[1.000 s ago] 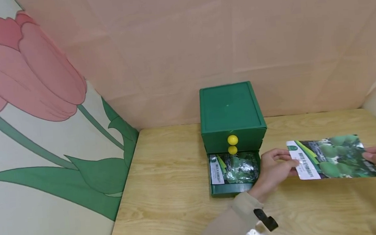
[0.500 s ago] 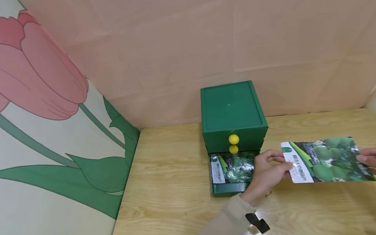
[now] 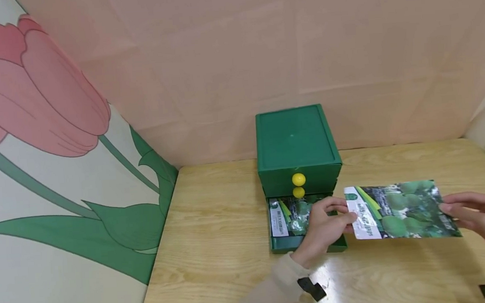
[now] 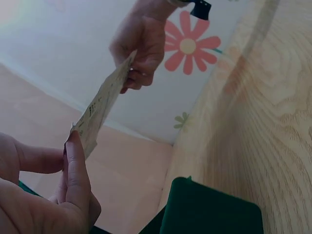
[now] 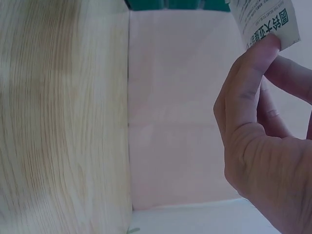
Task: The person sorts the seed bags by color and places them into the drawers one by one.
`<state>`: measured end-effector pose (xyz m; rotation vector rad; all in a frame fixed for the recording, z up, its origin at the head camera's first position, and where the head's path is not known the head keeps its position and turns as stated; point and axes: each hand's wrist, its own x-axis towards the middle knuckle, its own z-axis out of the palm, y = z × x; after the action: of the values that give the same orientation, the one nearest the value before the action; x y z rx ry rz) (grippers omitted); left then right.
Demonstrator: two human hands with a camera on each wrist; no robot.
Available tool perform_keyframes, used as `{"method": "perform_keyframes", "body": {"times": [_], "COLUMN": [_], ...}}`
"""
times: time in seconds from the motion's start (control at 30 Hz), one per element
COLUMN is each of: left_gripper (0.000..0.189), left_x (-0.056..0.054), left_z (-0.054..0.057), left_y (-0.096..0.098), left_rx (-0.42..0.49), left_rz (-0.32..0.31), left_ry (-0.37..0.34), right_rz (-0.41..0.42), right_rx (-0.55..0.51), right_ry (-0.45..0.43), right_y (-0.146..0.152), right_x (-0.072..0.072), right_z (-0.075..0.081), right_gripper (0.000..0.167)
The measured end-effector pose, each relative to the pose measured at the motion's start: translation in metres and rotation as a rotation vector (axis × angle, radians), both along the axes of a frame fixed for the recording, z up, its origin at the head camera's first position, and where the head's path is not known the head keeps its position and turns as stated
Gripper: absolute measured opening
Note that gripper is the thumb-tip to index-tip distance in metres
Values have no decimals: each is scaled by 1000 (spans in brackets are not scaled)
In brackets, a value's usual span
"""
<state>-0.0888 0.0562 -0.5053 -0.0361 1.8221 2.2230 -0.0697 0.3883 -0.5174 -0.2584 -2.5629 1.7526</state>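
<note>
A flat seed packet [image 3: 403, 210], printed with green round fruit and a white label strip, is held above the table in the head view. My left hand [image 3: 325, 223] pinches its white end, between the thumb and fingers. The opposite end is pinched by my right hand [image 3: 479, 212]. Below and behind the left hand, the lower drawer [image 3: 284, 245] of a small green cabinet [image 3: 294, 138] is pulled out. A similar packet [image 3: 278, 218] lies face up in that drawer, partly covered by the left hand. The left wrist view shows the held packet [image 4: 105, 105] nearly edge-on.
Two yellow round knobs [image 3: 298, 180] stick out from the cabinet front. The wooden table [image 3: 222, 218] meets a pink cloth wall [image 3: 203, 79] behind. A wall with a painted tulip [image 3: 52, 94] borders the left side.
Both hands have moved left with the packet, bringing its white end close to the open drawer. The left hand now overlaps the right part of the drawer. The cabinet stays put.
</note>
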Motion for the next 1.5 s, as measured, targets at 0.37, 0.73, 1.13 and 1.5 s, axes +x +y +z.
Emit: {"method": "perform_keyframes", "body": {"times": [0.37,0.73,1.13,1.5], "left_gripper": [21,21,20,19], "left_x": [4,4,4,8], "left_z": [0,-1,-2,-9], "left_y": [-26,-46,-69,-95], "left_rx": [-10,-46,-100,-106], "left_rz": [-33,-40,-38,-55], "left_ry": [9,23,52,99], "right_rz": [161,217,287,388], "right_rx": [-92,-76,-129,-258], "right_ry": [39,-9,26,92], "right_y": [-13,-30,-47,-67], "right_x": [5,4,3,4], "right_z": [0,1,-2,-11], "right_gripper": [20,18,21,26]}}
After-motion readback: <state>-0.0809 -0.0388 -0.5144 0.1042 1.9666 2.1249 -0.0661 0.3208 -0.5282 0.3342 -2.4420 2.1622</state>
